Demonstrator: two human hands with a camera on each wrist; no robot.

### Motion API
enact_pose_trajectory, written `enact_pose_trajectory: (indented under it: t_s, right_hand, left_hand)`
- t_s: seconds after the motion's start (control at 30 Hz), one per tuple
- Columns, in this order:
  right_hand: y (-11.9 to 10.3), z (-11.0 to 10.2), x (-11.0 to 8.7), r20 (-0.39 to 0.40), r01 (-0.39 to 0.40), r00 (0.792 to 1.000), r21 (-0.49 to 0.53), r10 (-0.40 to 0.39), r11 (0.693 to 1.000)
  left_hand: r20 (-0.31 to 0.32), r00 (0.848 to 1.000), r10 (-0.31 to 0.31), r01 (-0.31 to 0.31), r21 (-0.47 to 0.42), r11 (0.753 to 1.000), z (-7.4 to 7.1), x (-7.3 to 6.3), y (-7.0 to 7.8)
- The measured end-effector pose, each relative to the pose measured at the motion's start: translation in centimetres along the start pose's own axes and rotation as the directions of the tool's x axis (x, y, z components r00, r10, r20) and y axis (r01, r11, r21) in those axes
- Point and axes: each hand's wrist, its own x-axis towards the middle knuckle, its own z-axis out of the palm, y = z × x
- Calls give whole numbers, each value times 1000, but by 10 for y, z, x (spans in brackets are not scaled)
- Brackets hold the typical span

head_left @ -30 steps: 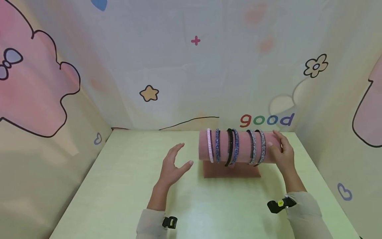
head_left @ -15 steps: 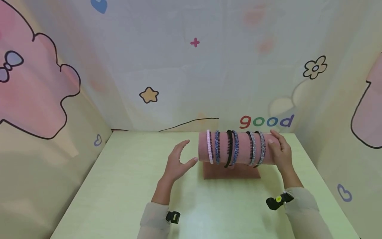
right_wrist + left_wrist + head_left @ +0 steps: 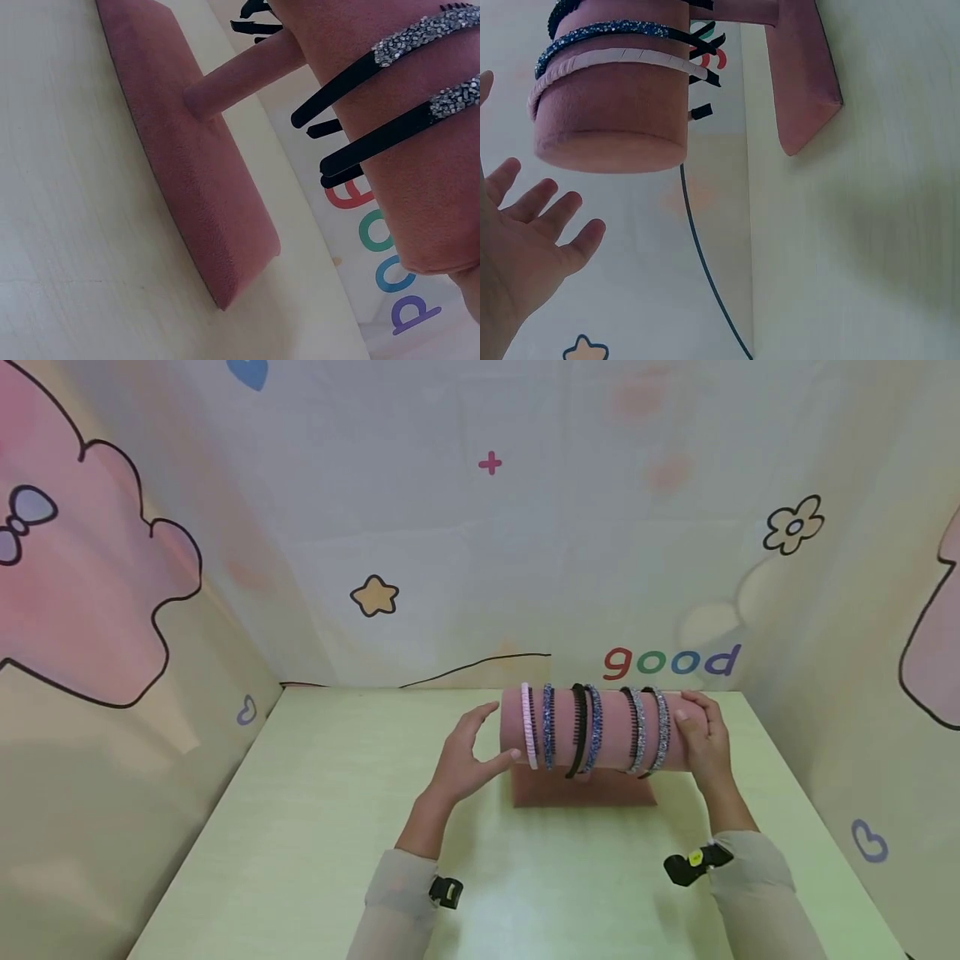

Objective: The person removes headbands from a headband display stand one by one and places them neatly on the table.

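Observation:
A pink padded headband stand (image 3: 614,727), a horizontal roll on a post and flat base (image 3: 585,792), stands on the table. Several headbands circle the roll: a pale pink one (image 3: 528,727) at the left, blue glittery and black ones (image 3: 579,731) in the middle, silver sparkly ones (image 3: 662,731) at the right. My right hand (image 3: 708,743) grips the roll's right end, thumb in front; its far fingers are hidden. My left hand (image 3: 465,764), fingers spread, is at the left end; the left wrist view shows a gap between its fingers and the roll (image 3: 615,124).
A pale table (image 3: 300,827) bears the stand near its back edge. Printed cloth walls (image 3: 450,527) rise behind and at both sides. Dark headband tips (image 3: 352,154) stick out below the roll, towards the base.
My left hand has moved right and slightly forward, up to the roll's left end. My right hand stays on the right end, and the stand has not visibly moved.

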Motion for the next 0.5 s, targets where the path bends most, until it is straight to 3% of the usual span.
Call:
enact_pose_trajectory:
  t_s: [0.27,0.5]
  right_hand:
    - [-1,3,-2,-30,-13,999,59,15,998]
    - [6,3,1,-42,25,999,58,-22,998]
  left_hand:
    - [36,999,-17,17,12,1000,8,10,2]
    - [95,995,33,-37,40,999,10,27,2]
